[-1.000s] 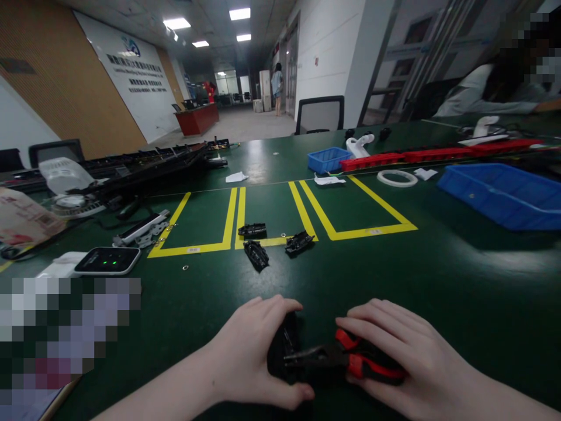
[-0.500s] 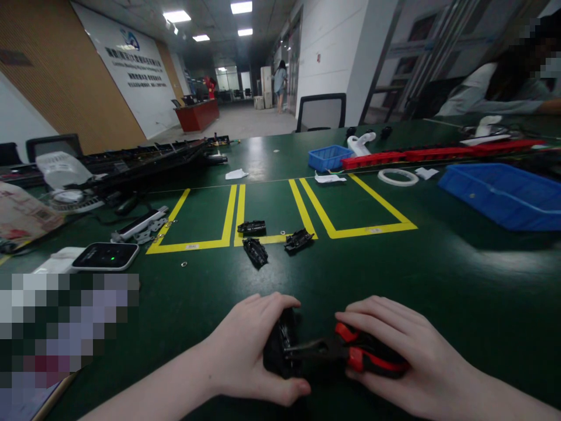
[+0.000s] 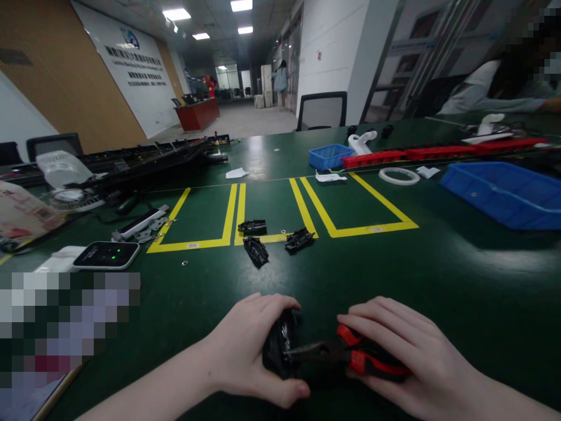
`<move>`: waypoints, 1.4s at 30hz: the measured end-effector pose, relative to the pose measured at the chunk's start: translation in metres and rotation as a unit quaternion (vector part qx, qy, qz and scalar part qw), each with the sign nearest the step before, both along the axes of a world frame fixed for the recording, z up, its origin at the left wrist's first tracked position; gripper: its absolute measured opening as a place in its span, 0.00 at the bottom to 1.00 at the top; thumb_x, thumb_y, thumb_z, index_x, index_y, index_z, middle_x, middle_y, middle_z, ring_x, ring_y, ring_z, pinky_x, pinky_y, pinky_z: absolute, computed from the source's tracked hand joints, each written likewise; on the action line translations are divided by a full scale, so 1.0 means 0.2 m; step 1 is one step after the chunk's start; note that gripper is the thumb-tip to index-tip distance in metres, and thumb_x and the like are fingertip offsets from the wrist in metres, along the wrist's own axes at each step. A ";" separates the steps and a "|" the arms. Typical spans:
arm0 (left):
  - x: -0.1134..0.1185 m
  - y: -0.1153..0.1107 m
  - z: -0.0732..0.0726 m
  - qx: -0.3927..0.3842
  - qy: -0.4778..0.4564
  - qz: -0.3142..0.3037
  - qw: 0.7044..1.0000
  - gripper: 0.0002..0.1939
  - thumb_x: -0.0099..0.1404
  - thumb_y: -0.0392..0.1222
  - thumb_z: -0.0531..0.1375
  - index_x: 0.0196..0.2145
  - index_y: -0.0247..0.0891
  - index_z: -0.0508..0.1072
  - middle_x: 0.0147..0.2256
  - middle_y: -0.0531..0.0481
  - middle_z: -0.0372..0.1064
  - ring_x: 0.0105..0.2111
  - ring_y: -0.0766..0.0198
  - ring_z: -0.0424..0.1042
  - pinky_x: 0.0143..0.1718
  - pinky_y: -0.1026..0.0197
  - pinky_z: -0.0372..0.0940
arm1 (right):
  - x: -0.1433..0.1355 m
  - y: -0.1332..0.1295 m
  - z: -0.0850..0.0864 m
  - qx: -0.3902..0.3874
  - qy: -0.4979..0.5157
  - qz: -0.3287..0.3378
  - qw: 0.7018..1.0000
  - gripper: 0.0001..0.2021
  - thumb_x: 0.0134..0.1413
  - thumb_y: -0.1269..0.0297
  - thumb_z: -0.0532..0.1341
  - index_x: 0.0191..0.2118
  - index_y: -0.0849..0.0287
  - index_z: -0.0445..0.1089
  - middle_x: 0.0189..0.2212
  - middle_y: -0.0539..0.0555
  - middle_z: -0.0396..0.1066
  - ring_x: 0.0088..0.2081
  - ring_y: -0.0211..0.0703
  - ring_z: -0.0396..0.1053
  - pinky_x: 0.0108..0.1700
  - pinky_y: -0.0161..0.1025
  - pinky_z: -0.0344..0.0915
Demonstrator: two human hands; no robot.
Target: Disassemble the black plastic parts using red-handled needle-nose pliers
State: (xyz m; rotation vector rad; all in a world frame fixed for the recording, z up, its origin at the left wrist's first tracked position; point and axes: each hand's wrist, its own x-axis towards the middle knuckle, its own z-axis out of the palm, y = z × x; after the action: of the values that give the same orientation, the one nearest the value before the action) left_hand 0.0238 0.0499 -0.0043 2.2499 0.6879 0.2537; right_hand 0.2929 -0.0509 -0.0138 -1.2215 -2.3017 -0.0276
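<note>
My left hand (image 3: 258, 351) grips a black plastic part (image 3: 280, 345) near the front of the table, thumb below and fingers over its top. In my right hand (image 3: 394, 345) are needle-nose pliers (image 3: 359, 356) with red and black handles. Their jaws point left and reach the inner side of the black part; what the tips touch is too small to make out. Beyond my hands lie three similar black parts: one (image 3: 252, 227) and another (image 3: 300, 238) by the yellow tape, and a third (image 3: 256, 251) just nearer.
Yellow tape (image 3: 372, 229) marks bays on the green table (image 3: 210, 310). A blue tray (image 3: 504, 193) stands right, a smaller blue bin (image 3: 328, 156) farther back. A white ring (image 3: 398, 176), a black-screened device (image 3: 107, 255) and long black strips (image 3: 153, 166) lie around. Another person (image 3: 495, 88) sits at right.
Both hands keep their holds almost unmoved, with the plier tips still at the black part. The handles appear very slightly shifted. The device at left shows another green light.
</note>
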 end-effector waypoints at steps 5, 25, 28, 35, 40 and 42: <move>0.00 0.00 -0.02 0.010 -0.016 -0.001 1.000 0.40 0.46 0.62 0.68 0.53 0.40 0.70 0.46 0.46 0.75 0.41 0.50 0.74 0.45 0.47 0.67 | 0.00 0.00 0.01 0.010 -0.019 0.006 1.000 0.21 0.55 0.65 0.64 0.55 0.55 0.67 0.43 0.57 0.76 0.41 0.45 0.75 0.42 0.41 0.73; 0.00 0.01 -0.04 0.025 -0.029 -0.011 0.999 0.43 0.46 0.73 0.63 0.51 0.40 0.72 0.40 0.46 0.76 0.36 0.53 0.74 0.41 0.50 0.67 | -0.04 0.01 0.01 -0.052 0.082 0.016 0.995 0.17 0.51 0.66 0.64 0.49 0.55 0.68 0.37 0.55 0.75 0.36 0.43 0.74 0.36 0.38 0.71; 0.00 0.01 -0.03 0.030 -0.028 -0.016 0.999 0.43 0.47 0.77 0.59 0.48 0.40 0.73 0.38 0.47 0.76 0.34 0.55 0.73 0.39 0.52 0.67 | -0.03 0.02 0.01 -0.042 0.076 0.012 0.996 0.17 0.51 0.65 0.64 0.48 0.55 0.69 0.37 0.56 0.76 0.37 0.45 0.75 0.38 0.40 0.72; 0.00 0.01 -0.02 0.026 -0.035 -0.011 0.999 0.44 0.49 0.78 0.57 0.51 0.39 0.72 0.40 0.46 0.76 0.35 0.54 0.73 0.39 0.53 0.65 | -0.01 0.04 0.02 -0.053 0.101 -0.012 0.993 0.18 0.52 0.64 0.65 0.50 0.53 0.69 0.40 0.55 0.75 0.39 0.44 0.75 0.41 0.40 0.72; 0.00 0.01 -0.02 0.025 -0.024 -0.014 0.999 0.45 0.49 0.78 0.58 0.52 0.39 0.71 0.41 0.45 0.76 0.36 0.54 0.73 0.41 0.51 0.67 | -0.01 0.04 0.02 -0.038 0.077 -0.002 0.996 0.20 0.50 0.65 0.67 0.50 0.54 0.69 0.41 0.56 0.76 0.43 0.46 0.75 0.43 0.40 0.74; 0.00 0.01 -0.02 0.027 -0.022 -0.016 0.999 0.46 0.49 0.78 0.58 0.52 0.38 0.71 0.41 0.45 0.76 0.36 0.54 0.73 0.42 0.51 0.67 | -0.01 0.04 0.02 -0.021 0.068 -0.003 0.997 0.21 0.49 0.65 0.67 0.51 0.54 0.69 0.42 0.56 0.76 0.47 0.49 0.75 0.46 0.43 0.74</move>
State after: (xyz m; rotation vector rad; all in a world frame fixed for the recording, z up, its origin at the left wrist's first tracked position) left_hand 0.0236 0.0514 -0.0079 2.2984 0.6280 0.3092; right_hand 0.2910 -0.0433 -0.0095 -1.2128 -2.1912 0.0999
